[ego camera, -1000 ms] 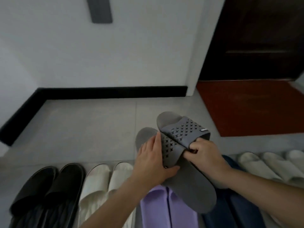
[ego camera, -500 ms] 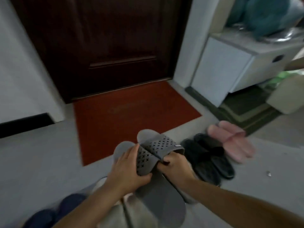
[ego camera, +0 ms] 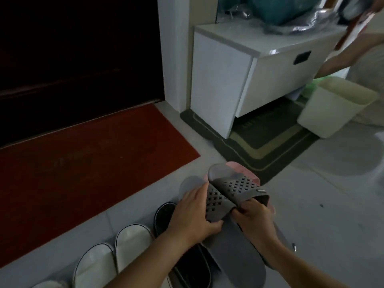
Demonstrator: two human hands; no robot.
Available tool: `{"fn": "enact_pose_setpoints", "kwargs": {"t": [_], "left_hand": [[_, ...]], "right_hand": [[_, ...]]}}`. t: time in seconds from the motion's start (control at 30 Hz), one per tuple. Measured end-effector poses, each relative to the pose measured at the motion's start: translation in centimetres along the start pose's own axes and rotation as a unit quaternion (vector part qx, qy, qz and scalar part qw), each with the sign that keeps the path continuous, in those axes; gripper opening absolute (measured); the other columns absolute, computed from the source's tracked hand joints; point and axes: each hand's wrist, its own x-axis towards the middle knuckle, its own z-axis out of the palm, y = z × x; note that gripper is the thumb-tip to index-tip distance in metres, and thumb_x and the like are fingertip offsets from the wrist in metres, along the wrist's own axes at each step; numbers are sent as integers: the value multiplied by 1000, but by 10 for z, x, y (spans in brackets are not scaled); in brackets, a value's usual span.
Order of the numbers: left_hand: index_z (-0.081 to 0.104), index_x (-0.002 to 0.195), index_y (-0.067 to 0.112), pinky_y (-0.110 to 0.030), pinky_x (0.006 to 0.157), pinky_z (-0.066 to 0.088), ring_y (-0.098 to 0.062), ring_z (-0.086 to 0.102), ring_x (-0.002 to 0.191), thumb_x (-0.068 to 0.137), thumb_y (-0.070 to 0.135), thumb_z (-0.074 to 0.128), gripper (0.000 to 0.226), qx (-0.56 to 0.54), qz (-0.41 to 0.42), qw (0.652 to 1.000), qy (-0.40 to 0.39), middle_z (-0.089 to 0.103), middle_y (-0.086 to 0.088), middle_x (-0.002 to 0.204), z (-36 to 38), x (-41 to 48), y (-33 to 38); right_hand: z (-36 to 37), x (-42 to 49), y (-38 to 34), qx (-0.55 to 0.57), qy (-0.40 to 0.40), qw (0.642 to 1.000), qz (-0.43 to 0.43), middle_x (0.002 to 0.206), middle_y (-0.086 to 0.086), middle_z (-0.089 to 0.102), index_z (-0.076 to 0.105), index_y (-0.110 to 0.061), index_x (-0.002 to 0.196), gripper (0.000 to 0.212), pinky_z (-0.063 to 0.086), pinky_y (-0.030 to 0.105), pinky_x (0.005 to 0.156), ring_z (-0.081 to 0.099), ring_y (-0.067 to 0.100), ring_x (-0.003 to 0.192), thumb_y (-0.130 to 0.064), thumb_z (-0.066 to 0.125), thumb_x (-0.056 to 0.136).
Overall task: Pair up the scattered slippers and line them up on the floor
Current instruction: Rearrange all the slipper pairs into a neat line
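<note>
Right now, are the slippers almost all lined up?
Partly. White slippers and a black pair already sit in a row on the floor. The left hand and right hand hold the grey slippers together, not yet set down. Pink slippers lie behind them; whether they are in line is hidden.

There is one view only, from the camera on my head, looking forward and down at the floor [ego camera: 311, 204]. It sits close above my hands, which fill the bottom centre around 6 o'clock. The wide lens also takes in the door [ego camera: 79, 48] at 10 o'clock and the cabinet [ego camera: 220, 80] at 1 o'clock, farther off.
</note>
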Motion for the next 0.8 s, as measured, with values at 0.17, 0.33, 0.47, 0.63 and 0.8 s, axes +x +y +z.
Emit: {"fn": "enact_pose_setpoints", "kwargs": {"t": [0.17,0.33,0.47,0.63,0.8], "left_hand": [[5,148,29,-27,109,22,-14,23,137,67,62,61,104,29,-69,997,22,25,5,151,-41,-21,-62],[5,148,27,-35,114,22,-17,20,140,66,63,61,105,69,-115,991,16,20,6,152,-98,-78,-134],[8,147,29,-37,111,26,-19,21,137,60,70,57,108,100,-140,985,13,23,6,148,-130,-122,-174],[11,146,27,-37,110,30,-20,24,137,59,72,54,107,89,-135,986,37,27,3,145,-156,-155,-192],[12,147,27,-34,109,29,-17,24,136,58,73,52,107,54,-109,992,36,27,7,144,-173,-166,-179]], "right_hand": [[57,7,-54,29,-55,997,-40,55,-6,41,31,-22,40,51,27,27,46,40,8,48,-13,70,72],[125,-27,-126,52,-103,991,-75,49,-6,40,31,-20,39,52,34,15,49,39,4,46,-11,70,72],[154,-55,-170,35,-130,980,-146,49,-6,38,30,-21,40,54,32,15,47,40,6,46,-16,70,76],[155,-78,-215,12,-131,974,-186,49,-6,32,26,-23,43,53,28,19,44,37,7,45,-19,66,78],[140,-87,-227,-10,-126,976,-176,62,-7,45,37,-23,46,43,39,27,55,48,14,59,-21,65,78]]}}
